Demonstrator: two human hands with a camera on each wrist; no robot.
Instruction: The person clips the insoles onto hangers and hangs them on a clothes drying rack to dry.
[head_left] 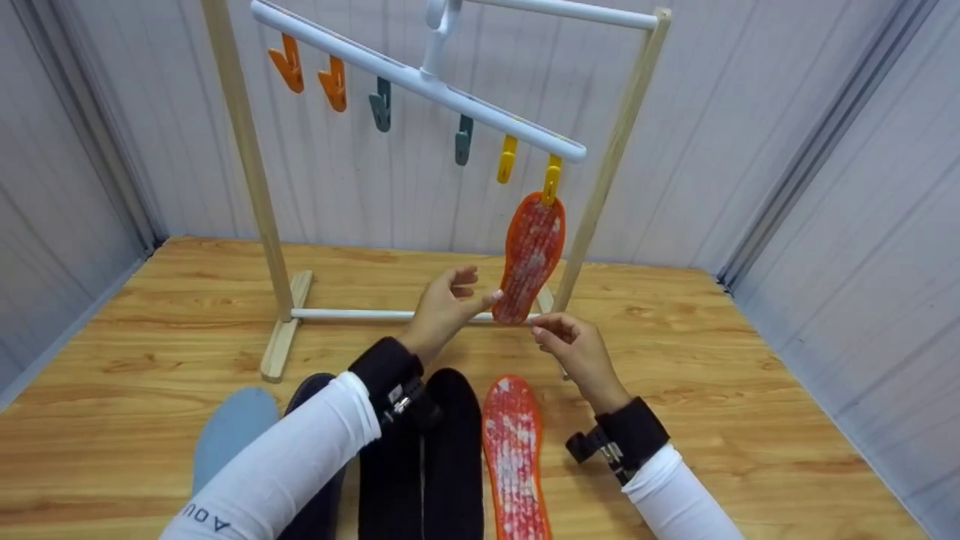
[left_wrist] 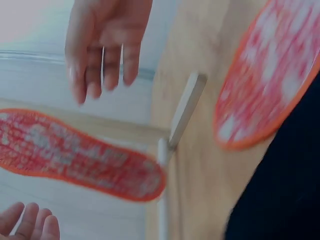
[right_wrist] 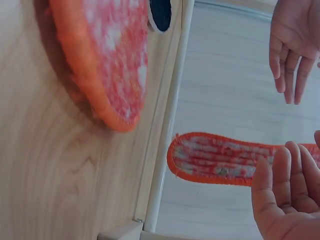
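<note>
On the wooden desk (head_left: 712,420) stands a light drying rack (head_left: 247,172) of two wooden posts, with a white hanger bar (head_left: 420,79) across the top. From this bar hang coloured clips: two orange, two grey-green, two yellow. The last yellow clip (head_left: 552,180) holds the hanging insole (head_left: 529,255), an orange one with a red and white pattern, by its upper end; it hangs down freely, well above the desk.

On the desk, near the person, lie the other insoles: two black insoles (head_left: 442,457) side by side, a second orange insole (head_left: 514,457) just right of them, and a grey-blue insole (head_left: 232,431) on the left, partly hidden under the sleeve.

The left hand (head_left: 442,307) is just left of the lower end of the hanging insole, its fingers relaxed and apart, one fingertip touching or almost touching the edge. The right hand (head_left: 574,349) is just below that end, its fingers loosely bent and holding nothing; the wrist views show both palms open.

I judge that the clipping of this insole is finished and the hands are letting it go. The next move would call for taking the orange one from the desk, lifting one end to the free yellow clip (head_left: 507,159) and pressing that clip open.
</note>
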